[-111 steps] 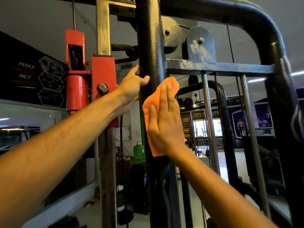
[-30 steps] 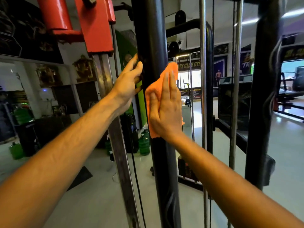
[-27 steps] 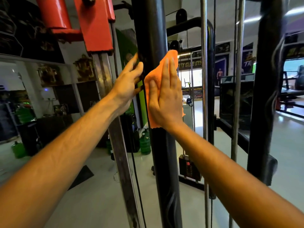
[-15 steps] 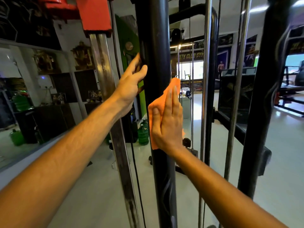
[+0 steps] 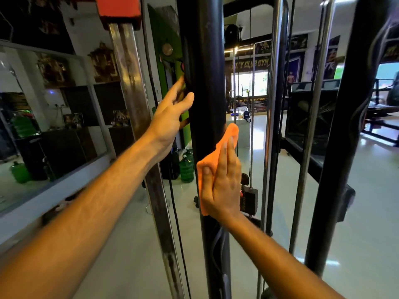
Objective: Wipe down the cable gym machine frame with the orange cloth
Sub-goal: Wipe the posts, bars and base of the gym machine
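Orange cloth (image 5: pixel 207 169) lies flat against the front of the black upright post (image 5: pixel 205 61) of the cable machine frame, about midway up its visible length, with one corner poking up past my fingertips on the post's right edge. My right hand (image 5: pixel 222 182) presses it there with straight fingers laid together, palm on the fabric, thumb alongside on the left. My left hand (image 5: pixel 170 117) is higher up on the post's left side, fingers reaching round behind the tube and the thumb resting on its front, so it grasps the post loosely. Just left of the post runs a worn steel bar (image 5: pixel 138 117), with a red carriage (image 5: pixel 118 7) at its top edge of view. To the right stand two chrome guide rods (image 5: pixel 272 126), and a dark weight block (image 5: pixel 248 199) sits low between them and the post. Green water jugs (image 5: pixel 186 167) stand on the pale floor behind.
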{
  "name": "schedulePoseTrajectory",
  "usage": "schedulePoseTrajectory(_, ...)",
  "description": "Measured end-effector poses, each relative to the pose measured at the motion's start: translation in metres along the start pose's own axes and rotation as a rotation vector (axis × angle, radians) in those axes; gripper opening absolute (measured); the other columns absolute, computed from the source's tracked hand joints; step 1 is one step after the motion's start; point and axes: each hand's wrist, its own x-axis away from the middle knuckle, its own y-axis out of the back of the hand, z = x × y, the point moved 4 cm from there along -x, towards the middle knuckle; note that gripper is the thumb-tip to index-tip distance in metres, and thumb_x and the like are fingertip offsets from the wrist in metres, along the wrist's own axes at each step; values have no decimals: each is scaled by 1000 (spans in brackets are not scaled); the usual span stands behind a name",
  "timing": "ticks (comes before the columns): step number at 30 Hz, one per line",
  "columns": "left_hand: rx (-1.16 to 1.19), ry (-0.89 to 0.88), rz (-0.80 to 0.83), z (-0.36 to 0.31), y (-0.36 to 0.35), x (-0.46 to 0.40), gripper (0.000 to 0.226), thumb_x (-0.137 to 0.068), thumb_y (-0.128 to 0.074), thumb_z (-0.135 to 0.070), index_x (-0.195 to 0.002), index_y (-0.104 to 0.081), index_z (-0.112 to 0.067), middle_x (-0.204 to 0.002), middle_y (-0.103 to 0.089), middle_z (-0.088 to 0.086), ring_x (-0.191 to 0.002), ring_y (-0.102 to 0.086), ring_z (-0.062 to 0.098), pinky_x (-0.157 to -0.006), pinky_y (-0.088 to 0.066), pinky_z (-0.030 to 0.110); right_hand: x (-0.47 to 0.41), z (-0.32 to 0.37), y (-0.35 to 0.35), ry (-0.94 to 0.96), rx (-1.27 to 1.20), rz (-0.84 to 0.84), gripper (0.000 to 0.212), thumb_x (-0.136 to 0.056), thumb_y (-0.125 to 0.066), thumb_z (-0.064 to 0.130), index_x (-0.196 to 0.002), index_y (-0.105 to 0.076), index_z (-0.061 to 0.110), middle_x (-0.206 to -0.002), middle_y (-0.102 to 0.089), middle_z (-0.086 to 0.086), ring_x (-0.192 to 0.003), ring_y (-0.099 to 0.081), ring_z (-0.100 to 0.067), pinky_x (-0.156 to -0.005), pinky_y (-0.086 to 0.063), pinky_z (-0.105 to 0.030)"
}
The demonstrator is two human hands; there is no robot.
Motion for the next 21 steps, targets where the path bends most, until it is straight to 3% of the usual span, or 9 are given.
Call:
schedulePoseTrajectory(3, -11, 7, -4, 0, -2, 4, 62, -111, -56, -30, -166, -31, -42, -162, -48, -13, -145, -48, 8, -125, -37, 49, -43, 14, 6, -26, -32, -28, 75, -114, -39, 47, -174, -8, 16, -181, -8, 1, -157, -30, -15, -126, -34, -47)
schedulePoseTrajectory(6, -16, 4, -22, 0, -3, 5, 65, -110, -58, -29, -167, -29, -40, -162, -45, -14, -136, -48, -3, -125, -38, 46, -90, 33, 16, 1, -21, -89, 75, -114, -43, 45, -174, -11, 13, -181, -13, -4, -152, -20, 6, -124, -13, -16)
schedulePoseTrajectory(7, -20, -1, -26, 1, -2, 5, 66, -110, -59, -28, -167, -30, -40, -160, -47, -15, -134, -48, -7, -124, -40, 43, -94, 35, 17, 10, -17, -98, 75, -114, -43, 44, -174, -12, 12, -181, -13, -4, -151, -14, 10, -121, -8, -12)
schedulePoseTrajectory(9, -26, -10, -31, 7, -2, 9, 65, -109, -60, -26, -167, -31, -38, -157, -50, -18, -137, -50, -6, -124, -41, 40, -79, 30, 14, 12, -31, -75, 74, -114, -44, 42, -174, -12, 12, -181, -9, 2, -153, -13, 7, -123, -15, -17)
schedulePoseTrajectory(11, -16, -13, -38, 18, -2, 15, 65, -109, -61, -23, -167, -33, -35, -158, -53, -14, -141, -53, 0, -125, -41, 41, -39, 13, 8, 3, -35, -28, 73, -114, -42, 41, -174, -10, 14, -181, -1, 7, -158, -19, -4, -126, -29, -34)
schedulePoseTrajectory(14, 3, 3, -31, 30, -5, 23, 63, -110, -59, -19, -166, -34, -34, -156, -56, -13, -141, -55, 3, -124, -42, 42, 26, -10, 0, -29, -6, 35, 73, -114, -38, 45, -174, -6, 20, -182, 1, 2, -163, -15, -8, -126, -33, -46)
schedulePoseTrajectory(18, 10, 28, -31, 32, -6, 25, 63, -109, -60, -22, -166, -35, -36, -157, -55, -13, -145, -51, 4, -126, -39, 46, -7, 1, 1, -69, -27, -14, 73, -113, -39, 42, -173, -10, 14, -182, -5, -4, -161, -18, -10, -129, -28, -45)
schedulePoseTrajectory(21, 21, 43, -28, 30, -3, 22, 60, -110, -60, -25, -164, -37, -38, -156, -56, -14, -145, -51, 4, -125, -40, 47, -64, 23, 10, -21, -41, -91, 73, -113, -40, 43, -173, -13, 10, -181, -12, -7, -157, -16, -4, -128, -18, -26)
